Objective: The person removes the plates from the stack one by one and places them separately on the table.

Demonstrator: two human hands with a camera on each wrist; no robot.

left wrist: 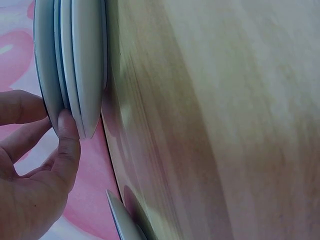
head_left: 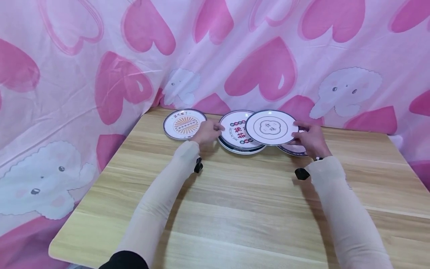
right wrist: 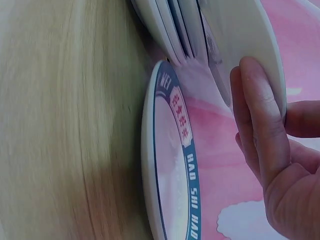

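Observation:
My right hand (head_left: 311,139) grips the right rim of a white plate (head_left: 268,138) with a dark edge and a flower-shaped emblem. The plate is raised and overlaps the middle stack. In the right wrist view, fingers press its underside (right wrist: 245,30) and the thumb side is partly hidden. My left hand (head_left: 205,132) pinches the left rim of the top plate (head_left: 231,130), which has red characters. That plate lies on a stack of several plates (left wrist: 87,65), seen edge-on in the left wrist view.
A plate with an orange sunburst (head_left: 183,125) lies on the table (head_left: 242,209) at the back left. Another plate with a blue lettered band (right wrist: 192,185) lies at the right, partly behind the raised plate. A pink heart-print curtain (head_left: 262,71) hangs along the back edge.

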